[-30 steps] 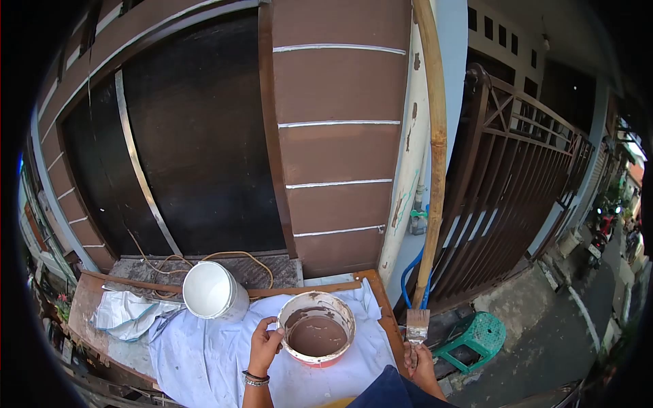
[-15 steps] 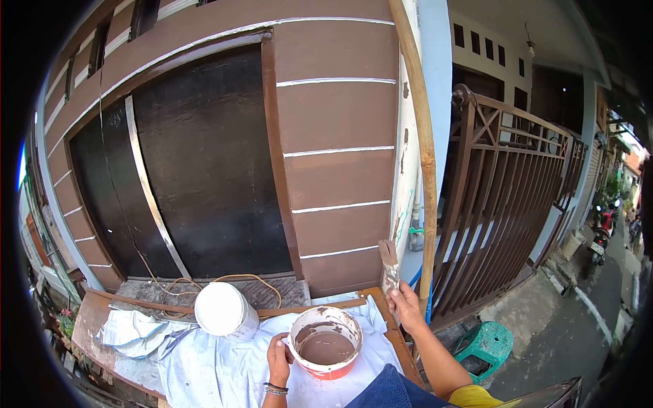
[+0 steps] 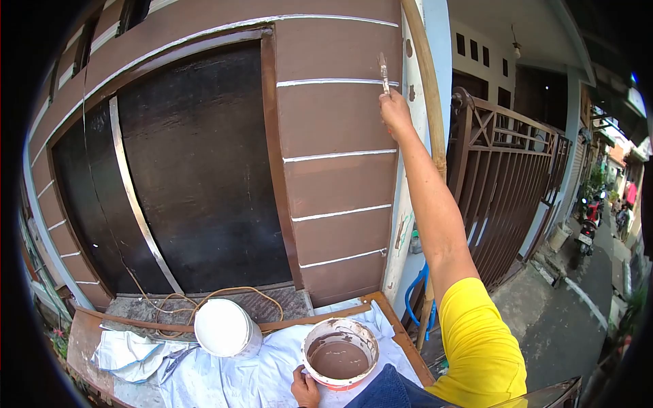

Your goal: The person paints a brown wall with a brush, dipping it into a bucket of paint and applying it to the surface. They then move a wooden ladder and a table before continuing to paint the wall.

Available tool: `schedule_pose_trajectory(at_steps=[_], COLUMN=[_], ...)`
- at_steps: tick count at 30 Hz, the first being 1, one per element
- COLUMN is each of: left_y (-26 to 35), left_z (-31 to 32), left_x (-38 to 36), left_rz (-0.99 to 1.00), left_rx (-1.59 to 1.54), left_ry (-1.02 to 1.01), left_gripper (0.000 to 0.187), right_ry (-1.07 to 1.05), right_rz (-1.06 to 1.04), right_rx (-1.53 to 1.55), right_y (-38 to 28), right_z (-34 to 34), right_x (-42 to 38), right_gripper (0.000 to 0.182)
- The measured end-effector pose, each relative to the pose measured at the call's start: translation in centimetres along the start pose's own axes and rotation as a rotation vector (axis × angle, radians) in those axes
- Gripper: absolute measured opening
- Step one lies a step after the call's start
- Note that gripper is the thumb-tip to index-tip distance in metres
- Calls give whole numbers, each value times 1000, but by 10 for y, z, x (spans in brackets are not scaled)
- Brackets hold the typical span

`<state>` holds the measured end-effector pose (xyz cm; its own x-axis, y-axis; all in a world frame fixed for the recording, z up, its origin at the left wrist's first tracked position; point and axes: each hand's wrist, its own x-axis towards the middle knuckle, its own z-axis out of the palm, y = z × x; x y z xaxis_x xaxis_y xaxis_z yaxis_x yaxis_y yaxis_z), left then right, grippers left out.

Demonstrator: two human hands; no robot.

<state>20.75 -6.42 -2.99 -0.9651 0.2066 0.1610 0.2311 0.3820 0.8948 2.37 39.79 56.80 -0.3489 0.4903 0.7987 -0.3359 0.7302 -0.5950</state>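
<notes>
My right hand (image 3: 396, 114) is raised on an outstretched arm, closed around the handle of a paintbrush (image 3: 384, 76). The bristles point up and lie against the brown wall (image 3: 337, 119), just above a white line near its right edge. Low in the view, my left hand (image 3: 305, 389) grips the side of a paint bucket (image 3: 369, 334), white inside with a reddish lower outside. Brown paint (image 3: 339, 360) fills its lower part and streaks its inner wall. The bucket stands on a pale cloth (image 3: 197, 377) spread over a wooden table.
A white bucket (image 3: 221, 325) stands left of the paint. Behind it run a wooden strip (image 3: 320, 315) and a yellowish cable (image 3: 255, 291), below a black door panel (image 3: 197, 156). A bamboo pole (image 3: 430, 81) leans right of the wall, beside a brown metal gate (image 3: 503, 149).
My right hand has risen from beside the table to the upper wall, carrying the paintbrush. My left hand stays at the paint bucket, which sits slightly further right in view.
</notes>
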Motion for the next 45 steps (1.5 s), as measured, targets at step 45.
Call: schedule_pose_trajectory(at_steps=[45], left_y=[6], left_z=[11], left_x=[-12], left_rz=[1], left_rx=[-119], left_ry=[174], left_gripper=[36], right_ry=[-562], right_rz=[91], right_rx=[129], right_y=[-51], right_z=[33], right_x=[-86], right_gripper=[26])
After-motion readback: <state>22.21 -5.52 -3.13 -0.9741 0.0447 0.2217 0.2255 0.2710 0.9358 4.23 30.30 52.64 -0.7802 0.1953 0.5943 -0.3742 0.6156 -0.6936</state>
